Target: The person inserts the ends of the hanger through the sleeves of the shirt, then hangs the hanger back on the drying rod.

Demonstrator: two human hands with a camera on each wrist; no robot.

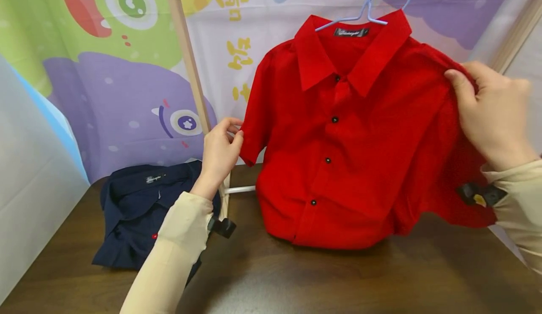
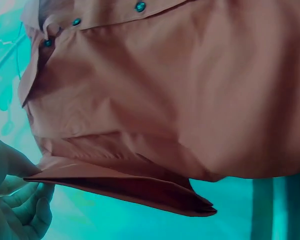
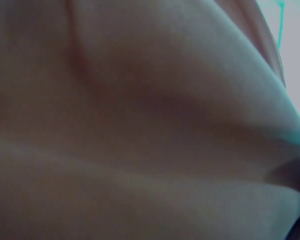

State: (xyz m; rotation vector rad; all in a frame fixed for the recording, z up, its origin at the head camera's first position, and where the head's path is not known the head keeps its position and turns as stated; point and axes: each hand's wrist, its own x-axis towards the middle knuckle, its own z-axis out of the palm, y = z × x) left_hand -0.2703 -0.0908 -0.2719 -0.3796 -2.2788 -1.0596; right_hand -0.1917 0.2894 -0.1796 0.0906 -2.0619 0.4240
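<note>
Left hand (image 1: pixel 221 147), pinching one sleeve edge (image 1: pixel 250 152), and right hand (image 1: pixel 493 112), gripping the opposite shoulder (image 1: pixel 440 65), apparently hold the red shirt (image 1: pixel 360 154) spread between them, its weight presumably borne by the hanger (image 1: pixel 370 11) above.

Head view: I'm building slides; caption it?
Left fingers and right fingers pinch a red shirt on a hanger; a dark shirt lies on the table.
</note>
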